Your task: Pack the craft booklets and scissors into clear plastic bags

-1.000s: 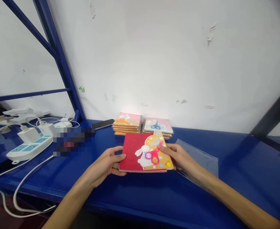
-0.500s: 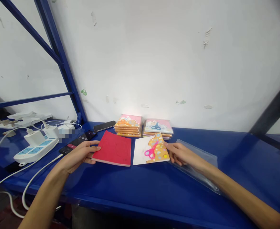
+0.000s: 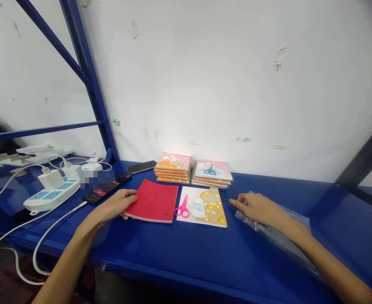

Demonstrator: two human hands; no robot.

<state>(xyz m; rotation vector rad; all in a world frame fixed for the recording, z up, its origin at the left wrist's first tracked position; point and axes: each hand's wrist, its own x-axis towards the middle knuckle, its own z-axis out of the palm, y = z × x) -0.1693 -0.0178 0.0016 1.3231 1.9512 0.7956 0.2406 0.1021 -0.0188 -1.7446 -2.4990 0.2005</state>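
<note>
My left hand (image 3: 119,204) is closed on the left edge of a red-covered book (image 3: 152,200), its thumb on top and its fingers underneath. Just right of it lies an illustrated booklet (image 3: 209,207) in white and orange. Pink scissors (image 3: 182,207) rest on that booklet's left edge, in the narrow gap beside the red book. My right hand (image 3: 258,207) is away from the booklet, fingers curled on a clear plastic bag (image 3: 295,219) with the index finger stretched forward. The bag lies partly hidden under my hand and forearm.
Two stacks of packed booklets, the left stack (image 3: 173,166) and the right stack (image 3: 211,172), stand at the wall. A dark phone (image 3: 141,166) lies beside them. At left are a lit phone (image 3: 106,190), a power strip (image 3: 51,197) and white cables (image 3: 42,242).
My right hand has let go of the illustrated booklet and moved right onto the plastic bag, which has shifted right. The booklet now lies flat. The scissors have slid to its left edge.
</note>
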